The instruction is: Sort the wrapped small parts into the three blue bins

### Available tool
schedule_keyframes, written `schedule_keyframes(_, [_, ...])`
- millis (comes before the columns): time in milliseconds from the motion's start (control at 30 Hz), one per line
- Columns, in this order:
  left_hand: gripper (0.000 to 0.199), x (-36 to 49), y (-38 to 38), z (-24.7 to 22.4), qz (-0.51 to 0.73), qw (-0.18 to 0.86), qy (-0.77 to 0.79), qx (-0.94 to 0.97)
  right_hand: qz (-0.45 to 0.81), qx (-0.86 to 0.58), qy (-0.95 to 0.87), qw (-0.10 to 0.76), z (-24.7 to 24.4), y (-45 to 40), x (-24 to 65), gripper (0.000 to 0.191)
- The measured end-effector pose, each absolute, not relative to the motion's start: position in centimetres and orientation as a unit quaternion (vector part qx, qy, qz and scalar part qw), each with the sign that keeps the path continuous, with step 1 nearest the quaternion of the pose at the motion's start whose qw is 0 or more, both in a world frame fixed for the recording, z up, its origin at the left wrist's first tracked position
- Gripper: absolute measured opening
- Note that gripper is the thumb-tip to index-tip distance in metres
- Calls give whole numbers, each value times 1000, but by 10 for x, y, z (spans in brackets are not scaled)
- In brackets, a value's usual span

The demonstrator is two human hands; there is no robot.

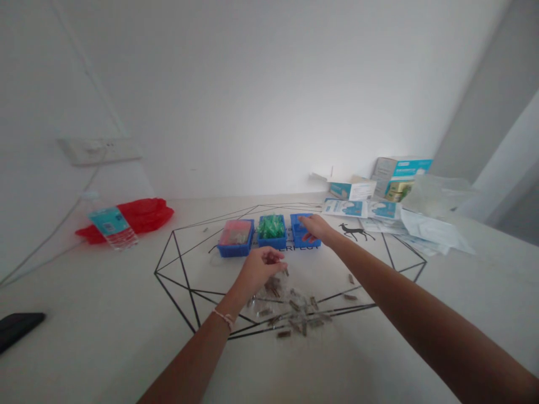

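My left hand (pixel 263 268) is closed in a pinch on a small brownish piece (pixel 287 272), just above a clear plastic bag (pixel 269 306). Small brown pieces (pixel 295 306) of the same sort lie on and around the bag. Farther forward, my right hand (pixel 314 226) reaches over the right blue bin (pixel 296 240), its fingers apart and nothing visible in them; it covers part of the inside. Beside it stands a blue bin (pixel 273 244) of green pieces (pixel 272 225). Leftmost is a blue bin (pixel 231 251) with pink pieces (pixel 229 231) and pale ones.
At left are a water bottle (pixel 112 226), a red plastic bag (pixel 145 216) and a dark flat object (pixel 19 328). Cartons (pixel 400 174) and flat white-and-blue packets (pixel 347 207) occupy the back right. A cable (pixel 80 196) hangs from the wall socket (pixel 101 150).
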State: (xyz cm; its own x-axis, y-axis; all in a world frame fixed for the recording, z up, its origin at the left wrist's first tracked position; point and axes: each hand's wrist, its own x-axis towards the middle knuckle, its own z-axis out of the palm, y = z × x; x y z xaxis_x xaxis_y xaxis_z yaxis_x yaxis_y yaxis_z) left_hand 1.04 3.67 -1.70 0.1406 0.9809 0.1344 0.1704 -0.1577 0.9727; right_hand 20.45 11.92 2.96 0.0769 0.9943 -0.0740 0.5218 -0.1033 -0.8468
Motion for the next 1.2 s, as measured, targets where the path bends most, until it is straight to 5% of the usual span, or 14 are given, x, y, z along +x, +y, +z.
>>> schedule_keyframes(333, [32,11,35,-11,503,489,463,542,144,-615,-707,316,43,88,200,19])
schedule_keyframes(467, [28,11,32,-7,502,491,446,555,401,-497,-723,263,15,61,203,18])
schedule_keyframes(567, [31,11,29,-5,501,519,426,546,591,-379,-647,299,-7,51,206,31])
schedule_keyframes(700, [38,11,28,-5,511,550,423,507,622,-378,-563,392,-21,48,209,31])
schedule_keyframes(967, [24,11,30,-8,479,565,480,470,610,-417,-546,394,-26,43,211,29])
schedule_keyframes(1200, [14,9,29,-5,454,326,495,666,565,-379,-583,445,-28,45,211,30])
